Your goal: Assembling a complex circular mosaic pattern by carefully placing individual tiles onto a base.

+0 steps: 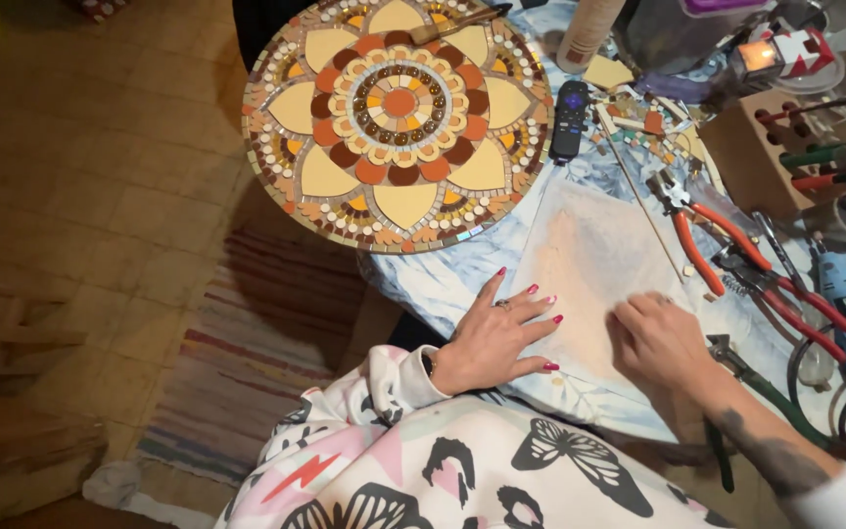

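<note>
1. In the head view, I am laying my left hand flat on the pale square board, fingers fanned apart, red nails showing.
2. I am curling my right hand knuckles-up on the same board; I cannot tell what its bunched fingers are pinching.
3. The board is lying on the blue-white cloth, between the round mosaic and the red-handled nippers.
4. A black remote is lying beside the mosaic.
</note>
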